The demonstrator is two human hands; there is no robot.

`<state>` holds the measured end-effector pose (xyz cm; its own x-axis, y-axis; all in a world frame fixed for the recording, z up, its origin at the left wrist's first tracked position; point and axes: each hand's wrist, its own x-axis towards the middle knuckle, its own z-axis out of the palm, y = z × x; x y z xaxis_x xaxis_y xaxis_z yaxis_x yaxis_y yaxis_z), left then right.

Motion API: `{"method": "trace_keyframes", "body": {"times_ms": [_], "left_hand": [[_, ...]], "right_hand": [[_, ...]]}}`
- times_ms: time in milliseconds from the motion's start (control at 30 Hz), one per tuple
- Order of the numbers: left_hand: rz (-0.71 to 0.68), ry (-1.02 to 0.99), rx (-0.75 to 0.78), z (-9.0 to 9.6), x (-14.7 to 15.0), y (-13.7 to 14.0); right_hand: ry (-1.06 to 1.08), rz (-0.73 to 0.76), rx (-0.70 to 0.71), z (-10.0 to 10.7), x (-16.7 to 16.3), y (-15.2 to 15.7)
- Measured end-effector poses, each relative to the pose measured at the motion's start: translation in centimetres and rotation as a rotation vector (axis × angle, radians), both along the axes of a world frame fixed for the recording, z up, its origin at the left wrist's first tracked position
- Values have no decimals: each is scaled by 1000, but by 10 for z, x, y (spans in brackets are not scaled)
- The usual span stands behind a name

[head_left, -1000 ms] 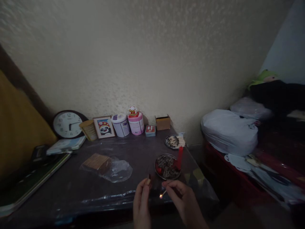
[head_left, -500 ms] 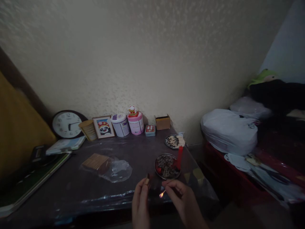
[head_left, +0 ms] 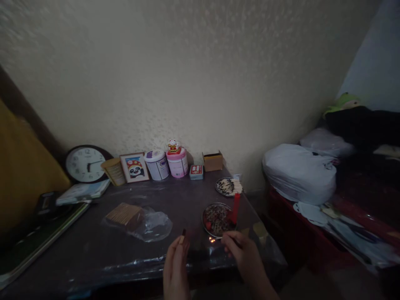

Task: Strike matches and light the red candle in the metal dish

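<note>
My left hand (head_left: pixel 176 266) is closed around a small matchbox (head_left: pixel 183 236), whose dark end sticks up past the fingertips. Between thumb and fingers, my right hand (head_left: pixel 245 256) pinches a match (head_left: pixel 213 240), its tip alight and pointing left. The flame is just in front of a round metal plate (head_left: pixel 203 225) holding dark, burnt-looking bits and red lumps. A red candle (head_left: pixel 236 206) stands at that plate's right side, with no flame on it. Behind it, a smaller plate (head_left: pixel 218 192) carries several pale sticks with black marks, probably matches.
On the dark table (head_left: pixel 137 260) lies a bundle of brown sticks (head_left: pixel 124 213) in a clear plastic bag (head_left: pixel 156 227). Along the wall stand a clock (head_left: pixel 86 163), a panda picture (head_left: pixel 135 167), two tins, a small tin box (head_left: pixel 196 172) and a cardboard box (head_left: pixel 213 162).
My left hand has shifted left with the matchbox. My right hand has moved slightly right, and the burning match has swung up from slanting down to nearly level.
</note>
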<state>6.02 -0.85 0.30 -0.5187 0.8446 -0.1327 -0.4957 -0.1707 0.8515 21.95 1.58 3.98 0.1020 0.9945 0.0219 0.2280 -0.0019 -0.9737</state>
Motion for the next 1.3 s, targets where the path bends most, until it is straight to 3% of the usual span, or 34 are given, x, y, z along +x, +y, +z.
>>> {"method": "trace_keyframes", "body": {"times_ms": [300,700,1000,1100,1300], "left_hand": [[-50,-169,35,-14,-15,3],[-144,-318,-1,-41,-43,10],[-13,-233,14,-22,-26,3],[-30,-239,-17,-16,-22,0],[-91,-207,-32,-25,-33,4]], "right_hand": [[-71,-97,41,6,-4,16],[-93,-120,89,-6,-11,38],[-110,-149,18,-11,-11,47],[-110,-147,-4,-14,-11,50],[-113,-128,-15,-12,-12,51]]}}
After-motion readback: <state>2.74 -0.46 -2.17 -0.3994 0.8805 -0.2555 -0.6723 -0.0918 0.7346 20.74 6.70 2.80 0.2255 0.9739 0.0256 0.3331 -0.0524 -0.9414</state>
